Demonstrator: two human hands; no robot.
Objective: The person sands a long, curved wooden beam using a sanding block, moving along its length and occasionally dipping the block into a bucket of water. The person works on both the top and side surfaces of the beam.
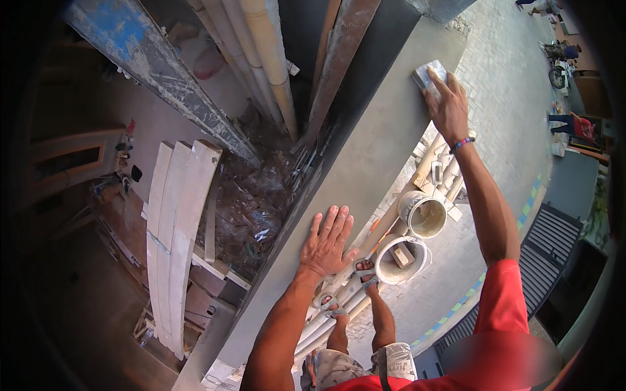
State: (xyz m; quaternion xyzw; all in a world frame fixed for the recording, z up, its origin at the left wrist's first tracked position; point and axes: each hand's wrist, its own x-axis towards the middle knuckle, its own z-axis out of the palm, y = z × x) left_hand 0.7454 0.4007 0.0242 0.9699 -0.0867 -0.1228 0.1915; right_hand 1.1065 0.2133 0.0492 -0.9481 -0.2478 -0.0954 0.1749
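Note:
A long grey plastered wall face (365, 153) runs diagonally before me, smooth and even in tone. Near its far right end, my right hand (448, 107) grips a pale grey rectangular block (428, 74) and holds it against the plaster. The block's exact kind is unclear. Lower down, my left hand (329, 242) lies flat on the same surface, fingers stretched out and nothing in them. Right of the left hand stand a white bucket (383, 277) with a wooden-looking block (403, 255) inside and a second pail (405, 210), its inner wall coated with grey residue.
Poles and pipes (317, 328) lie by my feet. Left of the wall are plastic litter (244, 225), long pale planks (184, 234), upright bamboo poles (266, 39) and a paint-stained beam (163, 68). On the paved street (499, 124) a person in red (580, 128) stands near a motorcycle (557, 73).

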